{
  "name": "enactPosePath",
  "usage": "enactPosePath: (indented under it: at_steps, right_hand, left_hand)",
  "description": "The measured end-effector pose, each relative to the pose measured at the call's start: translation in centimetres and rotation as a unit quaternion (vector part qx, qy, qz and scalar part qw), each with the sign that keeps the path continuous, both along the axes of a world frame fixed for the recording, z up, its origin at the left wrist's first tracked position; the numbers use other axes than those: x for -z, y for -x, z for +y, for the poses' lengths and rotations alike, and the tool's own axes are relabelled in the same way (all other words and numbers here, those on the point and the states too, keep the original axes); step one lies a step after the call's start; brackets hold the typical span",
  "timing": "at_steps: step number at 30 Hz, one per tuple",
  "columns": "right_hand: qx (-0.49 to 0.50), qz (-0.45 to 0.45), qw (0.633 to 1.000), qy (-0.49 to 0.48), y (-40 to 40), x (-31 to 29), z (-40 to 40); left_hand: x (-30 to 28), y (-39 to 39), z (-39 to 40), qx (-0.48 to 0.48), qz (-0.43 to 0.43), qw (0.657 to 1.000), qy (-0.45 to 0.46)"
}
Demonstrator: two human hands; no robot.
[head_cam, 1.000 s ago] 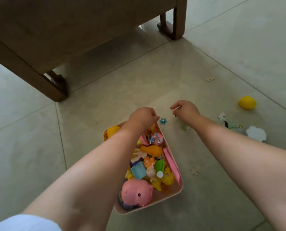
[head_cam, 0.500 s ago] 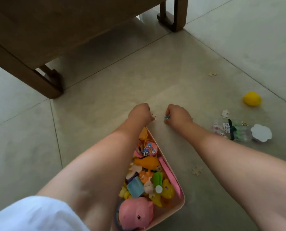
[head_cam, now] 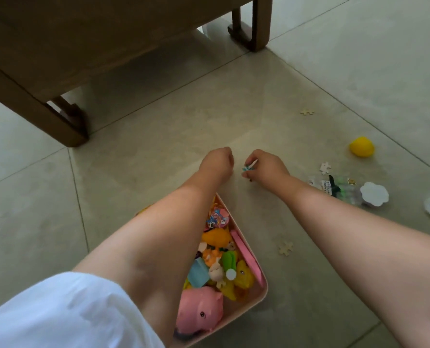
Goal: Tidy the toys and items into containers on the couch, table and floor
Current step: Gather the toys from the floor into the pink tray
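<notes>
A pink tray (head_cam: 263, 292) full of small toys lies on the tiled floor below my arms; a pink pig toy (head_cam: 200, 311) sits at its near end. My right hand (head_cam: 265, 165) is just beyond the tray's far corner, pinching a small blue star-shaped piece (head_cam: 247, 168) between its fingertips. My left hand (head_cam: 217, 162) hovers beside it with the fingers curled in; I cannot tell whether it holds anything. The left forearm hides the tray's left side.
A wooden couch (head_cam: 45, 59) with legs (head_cam: 255, 28) stands at the back. On the floor to the right lie a yellow ball (head_cam: 362, 146), a clear packet (head_cam: 334, 187), a white flower-shaped lid (head_cam: 374, 193) and several puzzle pieces (head_cam: 285, 248).
My right hand moved left to the blue star piece on the floor and picked it up. My left hand shifted forward past the tray's far corner. The view tilted down.
</notes>
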State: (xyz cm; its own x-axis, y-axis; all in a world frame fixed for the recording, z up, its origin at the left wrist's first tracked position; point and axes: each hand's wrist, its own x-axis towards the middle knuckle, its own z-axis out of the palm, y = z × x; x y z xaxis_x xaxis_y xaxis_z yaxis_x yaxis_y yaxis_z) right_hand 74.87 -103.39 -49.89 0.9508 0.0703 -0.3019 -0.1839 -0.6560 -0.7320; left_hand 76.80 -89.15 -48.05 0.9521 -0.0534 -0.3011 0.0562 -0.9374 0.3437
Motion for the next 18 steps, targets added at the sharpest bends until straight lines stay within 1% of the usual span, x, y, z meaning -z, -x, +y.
enactPosePath:
  at_steps: [3, 7, 10, 12, 13, 15, 18]
  right_hand:
    - [-0.034, 0.015, 0.997, -0.071, 0.1, -1.2, 2.1]
    - [-0.073, -0.019, 0.989, -0.123, 0.5, -3.0, 5.9]
    - [-0.128, -0.024, 0.98, -0.151, 1.4, -3.6, 8.3]
    - [-0.182, -0.03, 0.974, -0.132, 2.2, -3.6, 9.3]
    - [-0.195, -0.036, 0.973, -0.114, 2.4, -3.5, 9.5]
    - [-0.178, -0.051, 0.978, -0.092, 2.6, -3.2, 9.5]
    - [-0.096, -0.07, 0.991, -0.068, 2.0, -2.8, 7.8]
  left_hand:
    - [-2.1, 0.7, 2.0, -0.062, -0.013, 0.997, 0.049]
    - [-4.4, 2.8, 6.4, -0.151, -0.026, 0.986, 0.061]
    - [-4.1, 5.3, 9.2, -0.181, -0.007, 0.983, 0.02]
    - [-3.7, 7.0, 10.2, -0.179, 0.024, 0.983, -0.039]
    - [-3.5, 7.7, 10.4, -0.178, 0.022, 0.982, -0.063]
    - [-3.2, 8.4, 10.5, -0.183, -0.012, 0.979, -0.084]
    - [-3.4, 8.1, 9.1, -0.186, -0.049, 0.98, -0.051]
